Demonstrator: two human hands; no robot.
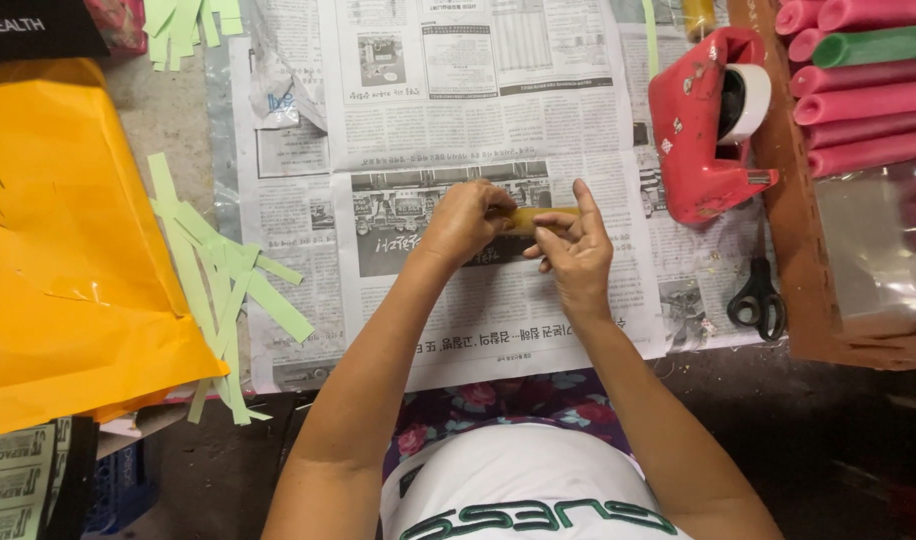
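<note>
Left hand (465, 222): fingers curled shut in a closed grip around the left end of a short yellow-brown paper-wrapped cylinder (541, 218), knuckles up, forearm coming in from lower left. Right hand (575, 252): not closed; fingers extended and pressed along the near side of the cylinder's right part, index finger pointing up past it, forearm coming in from lower right.

The cylinder lies horizontal between the two hands, left end buried in the left grip, middle and right stretch visible above the right fingers. Can't tell if it touches the surface below.

Directly under both hands: spread newspaper sheets (438, 100) covering the worktop. Right of the right hand: red tape dispenser with a white tape roll (706, 130), and nearer the person, black-handled scissors (758, 295). Further right: brown wooden tray (798, 250) with pink rolled cylinders and one green one (863, 90). Left of the left grip: loose light green paper strips (223, 275), then a large orange-yellow paper sheet (68, 240). More green strips far up-left.
</note>
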